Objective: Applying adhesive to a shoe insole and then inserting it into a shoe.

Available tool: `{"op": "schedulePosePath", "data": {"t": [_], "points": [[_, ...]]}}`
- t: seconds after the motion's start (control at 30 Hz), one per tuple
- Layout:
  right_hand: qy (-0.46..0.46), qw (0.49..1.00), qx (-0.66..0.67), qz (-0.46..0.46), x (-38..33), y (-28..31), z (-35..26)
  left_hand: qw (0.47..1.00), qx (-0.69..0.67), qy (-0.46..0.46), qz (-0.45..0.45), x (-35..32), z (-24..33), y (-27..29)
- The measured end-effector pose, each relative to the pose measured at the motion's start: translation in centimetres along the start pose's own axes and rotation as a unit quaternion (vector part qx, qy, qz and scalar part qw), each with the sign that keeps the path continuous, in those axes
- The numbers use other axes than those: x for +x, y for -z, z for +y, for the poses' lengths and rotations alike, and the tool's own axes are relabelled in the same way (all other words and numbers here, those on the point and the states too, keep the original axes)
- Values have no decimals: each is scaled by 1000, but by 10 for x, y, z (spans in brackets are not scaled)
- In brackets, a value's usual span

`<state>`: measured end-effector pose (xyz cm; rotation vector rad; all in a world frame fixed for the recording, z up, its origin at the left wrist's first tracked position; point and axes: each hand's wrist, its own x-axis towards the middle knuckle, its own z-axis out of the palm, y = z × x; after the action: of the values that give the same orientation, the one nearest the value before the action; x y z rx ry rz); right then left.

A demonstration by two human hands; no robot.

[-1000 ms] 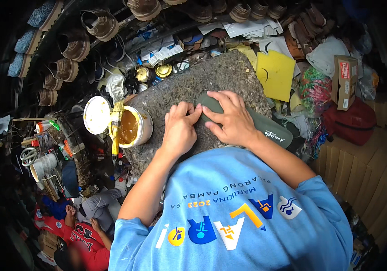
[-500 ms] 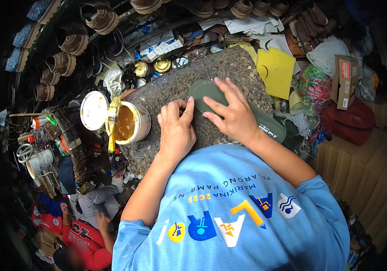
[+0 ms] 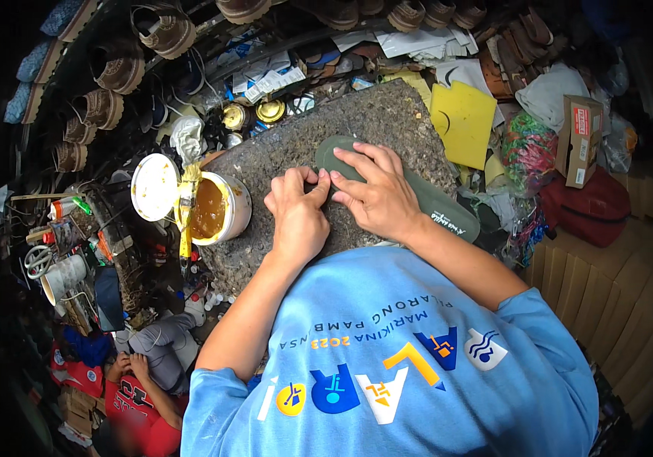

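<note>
A dark green insole [image 3: 432,196] lies slantwise on a rough stone block [image 3: 265,152], its rounded end towards the far left. Light lettering shows on its near right end. My left hand [image 3: 297,209] is closed, with thumb and index finger together at the insole's left edge. Over its middle rests my right hand [image 3: 380,190], curled on it, with fingertips on the top and thumb at the near edge. Both hands' tips almost meet there. Left of the block's middle stands a white tub [image 3: 239,209] of brown-yellow glue, a yellow-smeared brush [image 3: 185,209] across its rim.
The tub's round lid [image 3: 154,187] leans beside it. Yellow sheets [image 3: 464,122] lie at the block's far right, near a cardboard box [image 3: 579,141] and a red bag [image 3: 589,209]. Brown shoes [image 3: 163,30] line the far left. Another person in red [image 3: 136,396] sits at the lower left.
My right hand's spread fingers have drawn in and come down onto the insole beside my left fingertips. The left hand stays at the edge. The other person's hands have come together.
</note>
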<state>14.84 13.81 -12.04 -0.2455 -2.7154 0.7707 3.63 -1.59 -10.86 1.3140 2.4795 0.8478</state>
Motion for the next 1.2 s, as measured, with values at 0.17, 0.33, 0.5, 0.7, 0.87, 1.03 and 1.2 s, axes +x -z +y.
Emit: {"op": "schedulePosePath", "data": {"t": [0.17, 0.33, 0.5, 0.7, 0.87, 1.03, 1.2], "points": [[-61, 995, 53, 52, 5, -4, -7, 991, -116, 58, 15, -5, -8, 8], [-65, 996, 26, 56, 7, -5, -9, 997, -67, 14, 26, -9, -5, 6], [-59, 997, 19, 50, 4, -7, -5, 998, -47, -8, 40, -8, -5, -2], [-54, 996, 64, 39, 4, 1, -3, 1000, 9, -20, 11, -2, 2, 4], [-76, 989, 112, 59, 2, 5, 0, 999, -28, 4, -25, -1, -4, 8], [-52, 993, 102, 37, -1, 8, 5, 997, -17, -39, -61, 1, -1, 12], [-104, 993, 59, 8, -2, 13, -5, 993, 58, -87, -51, -7, 3, 16]]}}
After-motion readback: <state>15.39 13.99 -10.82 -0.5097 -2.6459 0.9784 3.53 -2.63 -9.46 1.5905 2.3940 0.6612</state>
